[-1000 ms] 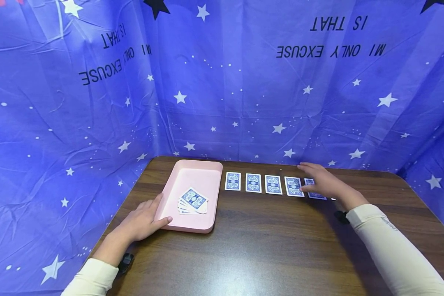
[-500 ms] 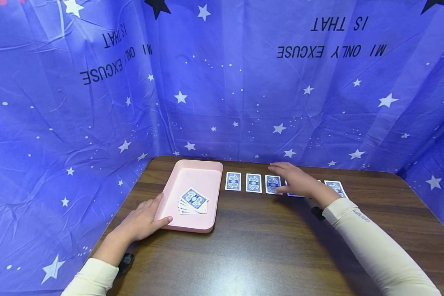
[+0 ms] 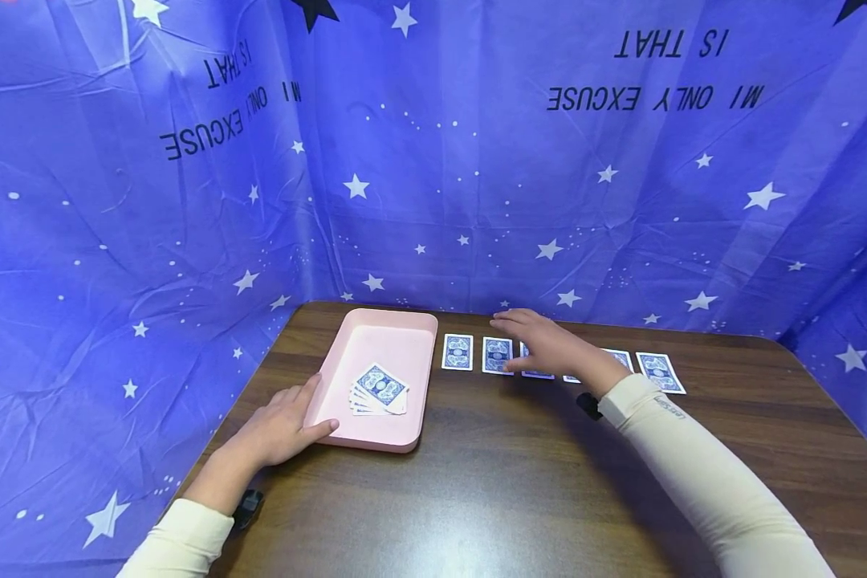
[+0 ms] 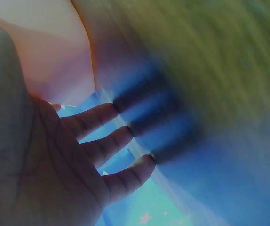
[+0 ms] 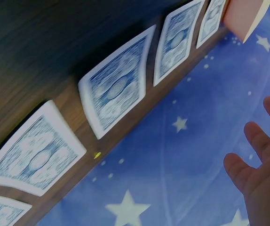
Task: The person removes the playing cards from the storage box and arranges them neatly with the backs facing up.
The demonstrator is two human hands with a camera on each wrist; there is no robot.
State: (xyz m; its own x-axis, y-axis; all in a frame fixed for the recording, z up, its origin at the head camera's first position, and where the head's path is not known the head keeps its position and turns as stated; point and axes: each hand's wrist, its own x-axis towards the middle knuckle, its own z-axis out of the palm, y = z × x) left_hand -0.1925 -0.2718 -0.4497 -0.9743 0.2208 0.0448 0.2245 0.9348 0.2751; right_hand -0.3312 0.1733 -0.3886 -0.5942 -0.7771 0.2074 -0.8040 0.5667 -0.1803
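A pink tray lies at the left of the table, holding a small fanned stack of blue-backed playing cards. My left hand rests at its left side, thumb on the near rim and fingers straight. In the left wrist view, the fingers touch the table beside the tray wall. Right of the tray runs a row of several face-down playing cards. My right hand is over the middle of this row, fingers spread, holding nothing. It partly hides the third and fourth cards.
A blue star-patterned curtain hangs behind and on both sides of the brown wooden table. The card at the right end of the row sits slightly tilted. A small yellow speck shows near the table's far edge.
My right hand has moved left along the row, from the fourth and fifth cards to the second and third, uncovering the cards at the right end. The left hand and tray have stayed put.
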